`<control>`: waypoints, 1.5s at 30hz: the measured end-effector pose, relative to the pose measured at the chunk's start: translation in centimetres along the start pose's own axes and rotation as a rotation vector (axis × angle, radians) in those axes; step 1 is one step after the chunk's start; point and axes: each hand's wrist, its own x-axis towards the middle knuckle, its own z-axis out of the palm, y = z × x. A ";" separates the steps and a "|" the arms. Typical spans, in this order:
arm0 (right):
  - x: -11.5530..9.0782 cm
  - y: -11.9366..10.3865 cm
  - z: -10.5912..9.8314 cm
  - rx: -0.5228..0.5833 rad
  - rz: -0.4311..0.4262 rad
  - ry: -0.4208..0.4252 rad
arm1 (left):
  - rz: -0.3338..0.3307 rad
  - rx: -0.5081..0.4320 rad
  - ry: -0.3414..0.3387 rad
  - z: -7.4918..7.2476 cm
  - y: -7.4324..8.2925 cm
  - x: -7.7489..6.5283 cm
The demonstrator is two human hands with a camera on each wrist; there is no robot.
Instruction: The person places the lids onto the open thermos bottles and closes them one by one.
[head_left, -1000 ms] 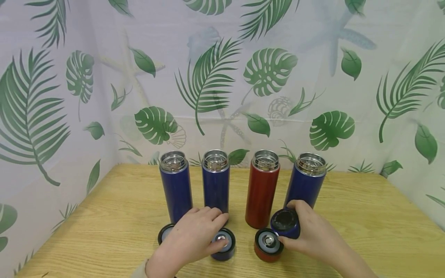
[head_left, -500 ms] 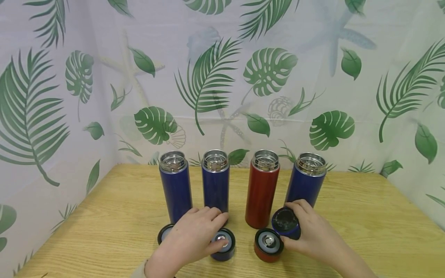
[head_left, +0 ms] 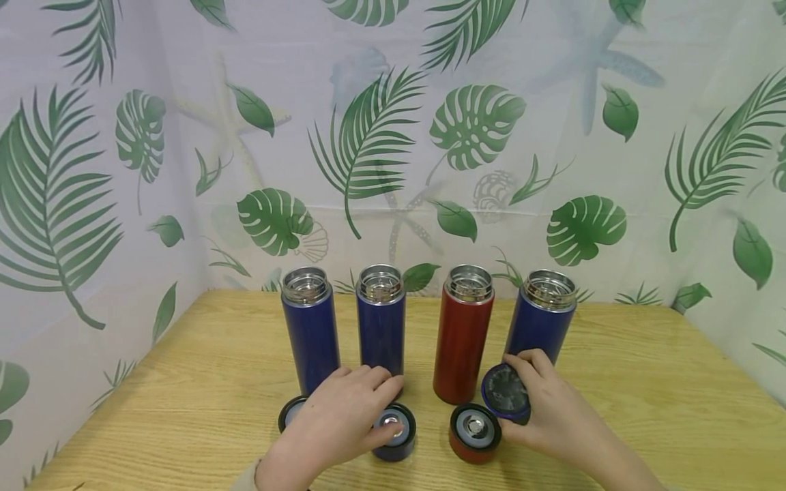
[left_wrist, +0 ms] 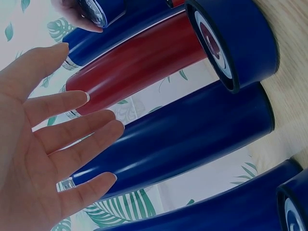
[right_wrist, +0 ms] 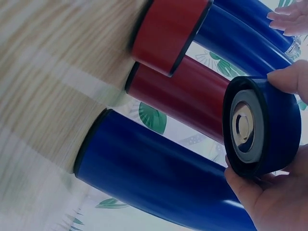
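My right hand (head_left: 546, 402) grips a blue bottle lid (head_left: 505, 391) by its sides, in front of the rightmost blue bottle (head_left: 537, 320). In the right wrist view the lid's grey inner seal (right_wrist: 246, 126) shows, its dark top facing the head camera. Just left of it, a red lid (head_left: 474, 436) lies inner side up on the table. My left hand (head_left: 344, 416) hovers with fingers extended above two blue lids, one lid (head_left: 394, 436) by the thumb and another lid (head_left: 288, 411) partly hidden by the wrist. It holds nothing.
Behind the hands stand uncapped bottles in a row: the left blue bottle (head_left: 310, 334), the second blue bottle (head_left: 381, 327) and the red bottle (head_left: 463, 341). All are on a wooden table (head_left: 184, 395) backed by a leaf-print curtain (head_left: 393, 136).
The lid in my right hand has tilted so its top faces the head camera more, and moved slightly right. My left hand, the bottles and the other lids stay put.
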 end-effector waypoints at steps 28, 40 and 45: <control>-0.1 -0.4 0.0 0.069 -0.074 0.073 | 0.004 0.009 0.012 0.1 0.0 0.0; 0.3 -0.6 -0.5 0.073 -0.093 0.094 | 0.010 0.012 0.008 0.2 0.0 0.0; 0.5 -0.7 -0.8 0.071 -0.085 0.100 | 0.009 0.013 0.006 0.3 0.0 0.0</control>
